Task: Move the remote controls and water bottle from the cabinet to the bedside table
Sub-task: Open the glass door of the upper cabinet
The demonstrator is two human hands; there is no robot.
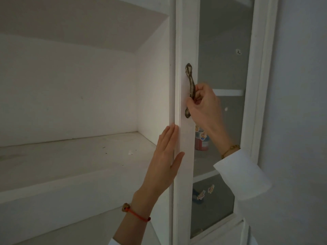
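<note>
A white cabinet door (185, 41) with a frosted glass pane stands right of centre. My right hand (203, 106) is closed around its bronze handle (190, 80). My left hand (164, 156) lies flat with fingers straight against the door's left edge, holding nothing. Behind the glass, dimly, stands a red and white container (201, 144) on a shelf. No remote controls are in view, and I cannot tell whether the container is the water bottle.
Left of the door is an open white recess with a dusty shelf (70, 156) and a sloped ceiling. Small stickers (201, 194) are on the lower glass pane. A plain grey wall (300, 85) fills the right side.
</note>
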